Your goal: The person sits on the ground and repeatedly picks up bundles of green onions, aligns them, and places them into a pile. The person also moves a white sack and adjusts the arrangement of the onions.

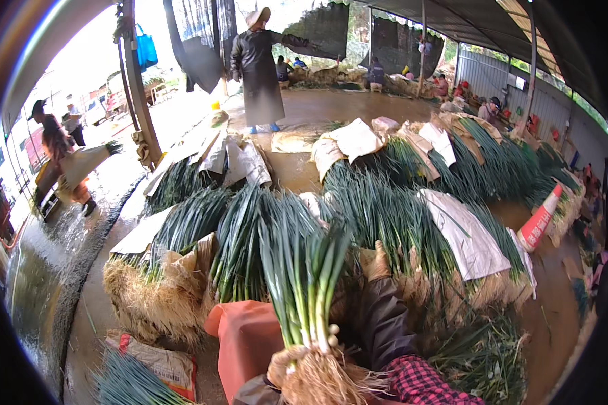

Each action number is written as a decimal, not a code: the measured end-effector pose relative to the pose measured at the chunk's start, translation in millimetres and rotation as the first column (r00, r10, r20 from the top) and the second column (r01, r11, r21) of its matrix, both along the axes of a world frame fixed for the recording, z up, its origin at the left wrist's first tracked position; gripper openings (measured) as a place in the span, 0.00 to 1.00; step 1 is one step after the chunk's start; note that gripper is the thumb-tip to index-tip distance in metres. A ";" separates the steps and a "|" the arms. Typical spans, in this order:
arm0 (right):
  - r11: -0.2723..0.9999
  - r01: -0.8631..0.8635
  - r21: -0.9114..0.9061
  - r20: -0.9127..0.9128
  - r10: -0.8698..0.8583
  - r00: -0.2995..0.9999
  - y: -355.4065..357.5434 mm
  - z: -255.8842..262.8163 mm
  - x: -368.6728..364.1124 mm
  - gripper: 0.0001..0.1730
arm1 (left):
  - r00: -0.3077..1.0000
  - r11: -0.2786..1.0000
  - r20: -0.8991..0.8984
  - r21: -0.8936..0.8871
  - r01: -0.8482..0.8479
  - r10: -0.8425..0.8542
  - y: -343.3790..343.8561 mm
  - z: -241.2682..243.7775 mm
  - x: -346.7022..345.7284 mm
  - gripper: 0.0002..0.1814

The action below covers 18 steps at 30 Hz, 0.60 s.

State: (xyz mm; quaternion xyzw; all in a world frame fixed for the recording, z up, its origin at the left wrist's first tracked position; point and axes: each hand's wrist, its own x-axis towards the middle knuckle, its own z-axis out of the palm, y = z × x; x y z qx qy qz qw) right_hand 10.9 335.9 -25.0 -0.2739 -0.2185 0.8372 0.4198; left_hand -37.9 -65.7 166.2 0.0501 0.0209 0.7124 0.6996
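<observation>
My gloved left hand (282,365) grips a bunch of green onions (311,298) close to its pale root ends. The bunch stands upright before me, its stringy roots (327,377) hanging at the bottom and its leaves reaching up in front of the heap. Beyond it my gloved right hand (376,260) is stretched forward against the near heap of green onions (385,223). Its fingers are partly hidden, so whether they hold any leaves is unclear. An orange waterproof apron (248,334) covers my lap.
A printed sack (154,362) and more onions (131,385) lie at lower left; loose leaves (481,359) at lower right. White sacking (463,233) covers part of the heap. A traffic cone (539,220) leans beside it. A person in a long dark apron (258,71) stands behind.
</observation>
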 end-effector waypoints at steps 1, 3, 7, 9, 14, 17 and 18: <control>0.981 0.191 0.032 0.172 -0.194 0.966 -7.7 11.6 17.9 0.42 | 0.999 0.996 0.017 0.079 0.045 -0.046 2.2 -3.3 -5.8 0.41; 0.939 0.088 0.332 0.268 -0.184 0.946 -54.3 25.6 31.3 0.45 | 1.000 0.997 -0.017 0.074 0.006 -0.004 -3.8 -8.2 -17.8 0.42; 0.766 -0.411 0.495 0.167 0.381 0.909 -228.4 155.9 45.2 0.28 | 0.988 0.994 -0.117 0.061 -0.089 0.096 -3.8 2.6 -35.1 0.43; 0.625 -0.614 0.481 0.204 0.602 0.772 -273.4 162.3 51.3 0.24 | 0.970 0.986 -0.183 0.056 -0.155 0.162 1.9 12.9 -47.9 0.44; 0.396 -0.780 0.485 0.363 0.720 0.591 -291.8 173.9 83.4 0.21 | 0.862 0.937 -0.371 0.180 -0.300 0.347 7.4 75.8 -87.0 0.45; 0.624 -0.614 0.483 0.484 0.394 0.781 -268.7 169.7 93.4 0.24 | 0.775 0.888 -0.434 0.239 -0.393 0.460 -15.2 87.2 -111.6 0.46; 0.707 -0.511 0.489 0.516 0.238 0.823 -269.8 167.5 86.0 0.27 | 0.698 0.848 -0.485 0.246 -0.469 0.527 -47.4 99.1 -114.6 0.46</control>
